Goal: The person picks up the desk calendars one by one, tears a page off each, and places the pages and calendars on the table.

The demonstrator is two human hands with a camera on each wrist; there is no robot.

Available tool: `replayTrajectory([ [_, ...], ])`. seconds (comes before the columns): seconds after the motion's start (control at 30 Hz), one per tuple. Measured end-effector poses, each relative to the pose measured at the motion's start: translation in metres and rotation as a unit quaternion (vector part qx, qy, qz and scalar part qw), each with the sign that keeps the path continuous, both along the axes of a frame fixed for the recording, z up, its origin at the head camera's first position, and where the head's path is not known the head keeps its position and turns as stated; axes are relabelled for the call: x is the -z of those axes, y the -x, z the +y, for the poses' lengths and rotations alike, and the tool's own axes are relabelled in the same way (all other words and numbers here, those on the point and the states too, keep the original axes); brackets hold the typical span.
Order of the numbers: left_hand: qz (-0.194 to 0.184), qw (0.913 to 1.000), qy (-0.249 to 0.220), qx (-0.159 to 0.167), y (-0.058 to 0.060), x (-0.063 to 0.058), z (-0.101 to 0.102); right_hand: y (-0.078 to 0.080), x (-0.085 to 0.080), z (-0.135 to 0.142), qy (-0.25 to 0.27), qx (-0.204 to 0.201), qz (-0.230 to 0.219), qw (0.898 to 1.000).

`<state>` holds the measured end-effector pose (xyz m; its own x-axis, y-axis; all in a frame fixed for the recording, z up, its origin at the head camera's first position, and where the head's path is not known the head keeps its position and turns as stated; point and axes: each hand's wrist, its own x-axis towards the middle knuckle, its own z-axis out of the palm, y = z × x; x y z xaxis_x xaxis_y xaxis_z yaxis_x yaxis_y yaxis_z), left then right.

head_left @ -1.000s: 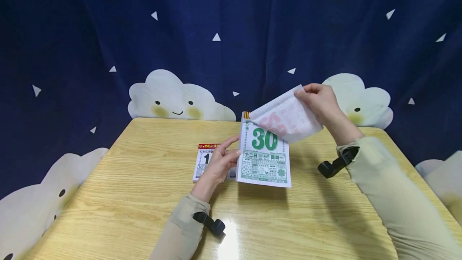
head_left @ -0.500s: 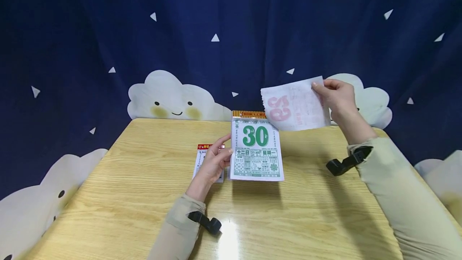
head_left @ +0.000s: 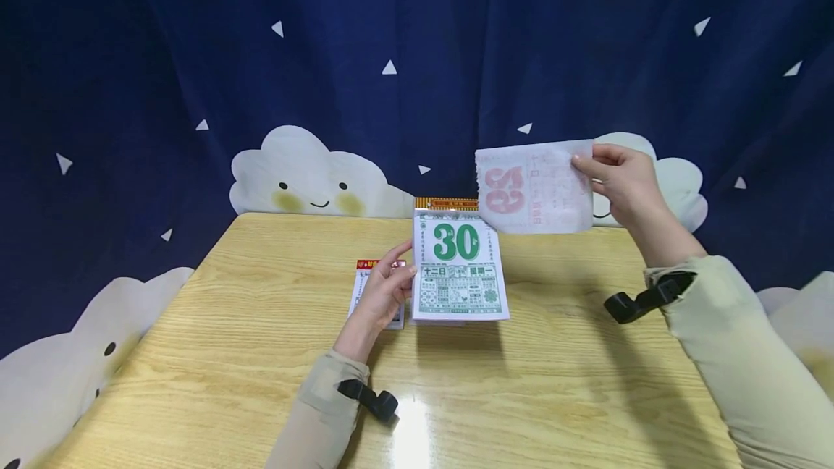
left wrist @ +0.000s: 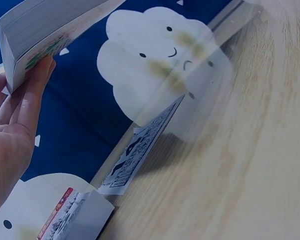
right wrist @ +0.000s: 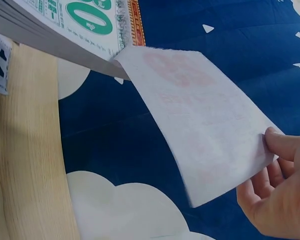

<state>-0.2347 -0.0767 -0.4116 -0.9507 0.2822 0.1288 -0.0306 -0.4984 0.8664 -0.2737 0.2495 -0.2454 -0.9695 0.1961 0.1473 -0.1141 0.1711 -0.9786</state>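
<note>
My left hand point(head_left: 380, 297) grips a thick tear-off calendar point(head_left: 459, 292) by its left edge, holding it tilted above the table. A green 30 shows on its front under an orange-gold strip. In the left wrist view the fingers point(left wrist: 34, 95) lie under the pad and the thumb is partly cut off. My right hand point(head_left: 628, 183) pinches a calendar page point(head_left: 541, 190) at its far end, with a faint red number showing through reversed. The page's ragged edge point(right wrist: 164, 49) lies by the calendar's upper right corner; whether that corner still touches, I cannot tell.
A smaller calendar with a red header point(head_left: 366, 265) lies on the wooden table point(head_left: 260, 353), partly behind my left hand. Near it, a printed sheet point(left wrist: 142, 150) stands tilted in the left wrist view. A dark blue curtain point(head_left: 456, 56) with clouds hangs behind.
My right hand has moved right, pulling the page away from the calendar's top; its ragged edge now shows. The calendar and left hand have shifted slightly left, and the calendar's top strip is uncovered.
</note>
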Motion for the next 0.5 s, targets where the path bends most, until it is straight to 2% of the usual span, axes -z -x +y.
replayTrajectory([
  [0.13,-0.003,1.0,-0.001,0.003,0.0,0.0,-0.001,0.0,-0.002,0.003,-0.028,0.016,-0.005,0.999],
  [0.37,0.001,1.0,0.001,-0.005,0.002,0.001,-0.007,0.0,-0.003,0.016,0.039,0.04,-0.009,0.998],
  [0.5,0.002,1.0,0.005,-0.002,0.002,0.0,-0.008,0.001,-0.001,0.019,0.03,0.046,-0.011,0.998],
])
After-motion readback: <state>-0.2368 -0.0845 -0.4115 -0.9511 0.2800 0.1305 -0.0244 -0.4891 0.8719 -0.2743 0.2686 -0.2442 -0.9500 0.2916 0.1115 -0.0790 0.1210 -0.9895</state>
